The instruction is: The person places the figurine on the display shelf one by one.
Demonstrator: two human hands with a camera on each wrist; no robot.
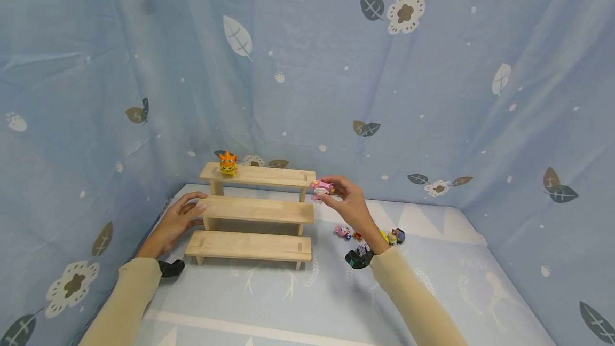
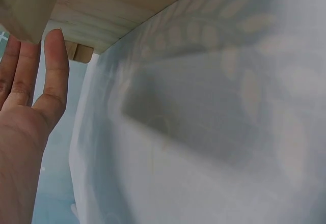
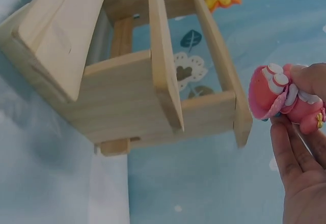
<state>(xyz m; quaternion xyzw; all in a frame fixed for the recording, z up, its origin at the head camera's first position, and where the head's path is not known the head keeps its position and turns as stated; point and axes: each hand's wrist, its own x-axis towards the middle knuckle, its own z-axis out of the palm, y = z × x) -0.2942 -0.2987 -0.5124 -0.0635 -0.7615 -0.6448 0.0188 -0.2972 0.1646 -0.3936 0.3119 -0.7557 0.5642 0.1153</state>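
And here I have the right hand (image 1: 354,204) up beside the three-tier wooden rack (image 1: 254,211), thumb and fingers (image 3: 288,155) pinching a pink figurine (image 1: 321,188)! It sits squarely between them, thumb above and fingers below in my right wrist view, held in the air near the right end of the top board (image 1: 274,175). Across the rack, I see the left hand (image 1: 176,224) at the left end of the middle board (image 1: 269,211); whether those fingers grip, I cannot tell. A yellow-and-orange figurine (image 1: 228,165) stands on the top board.
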